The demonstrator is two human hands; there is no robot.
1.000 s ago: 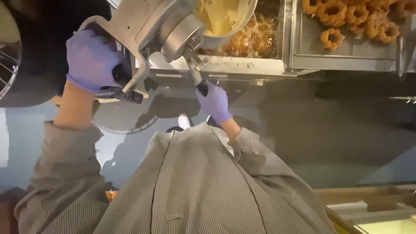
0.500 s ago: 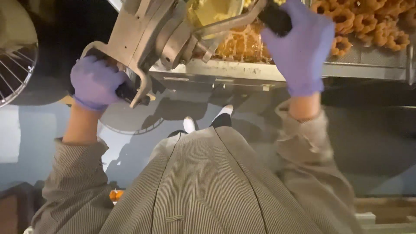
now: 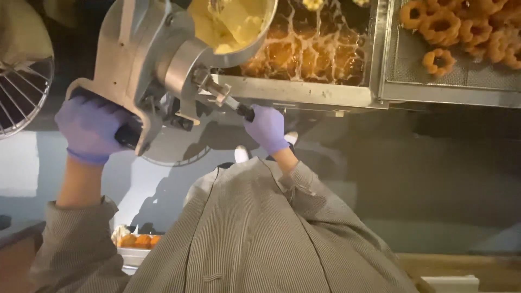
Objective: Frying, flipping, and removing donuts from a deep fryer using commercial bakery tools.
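— Why is the batter dropper held out over the fryer?

— So its bowl of yellow batter sits above the hot oil, where dough can fall straight in. The left hand bears the weight, fingers clamped on the dark grip at the end away from the fryer.

— And the right hand?

— Just below the fryer's front rim, fingers closed on the crank knob. Finished rings drain on the tray beside the fryer.
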